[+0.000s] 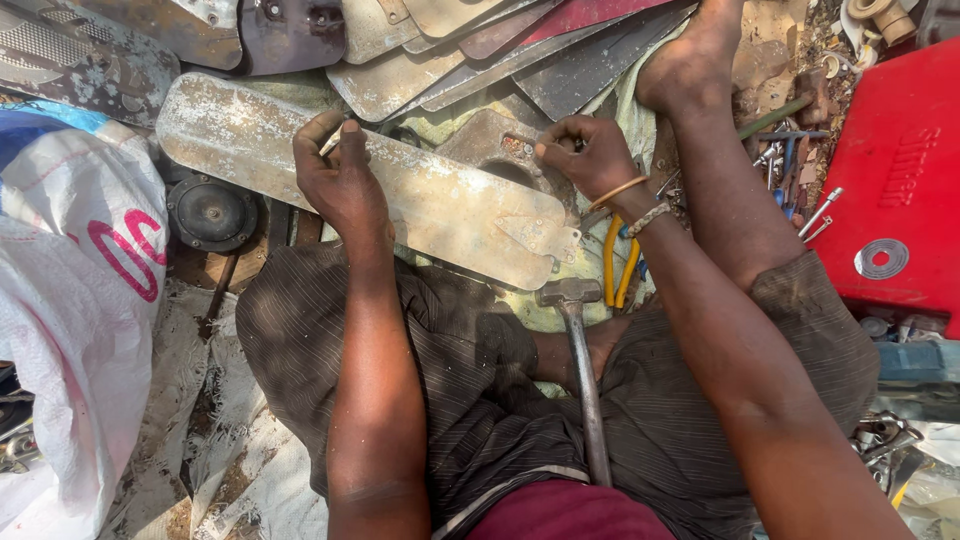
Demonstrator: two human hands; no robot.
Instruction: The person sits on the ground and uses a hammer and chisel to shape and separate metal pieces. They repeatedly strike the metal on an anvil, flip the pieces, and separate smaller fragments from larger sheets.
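Observation:
A long, worn metal fan blade (430, 200) lies across the ground in front of my knees. My left hand (340, 175) rests on its middle, pinching a small thin metal piece between thumb and fingers. My right hand (590, 155) is closed in a fist just past the blade's bracket end, over a grey metal housing (490, 150); what it grips is hidden. A hammer (575, 340) lies between my legs, head near the blade. Yellow-handled pliers (615, 265) lie under my right wrist.
More fan blades and metal sheets (450, 50) are piled at the top. A round black motor part (212, 213) sits at left, beside a white sack (70, 300). A red metal case (900, 190) and loose tools (790, 150) lie at right. My bare foot (690, 60) rests at upper right.

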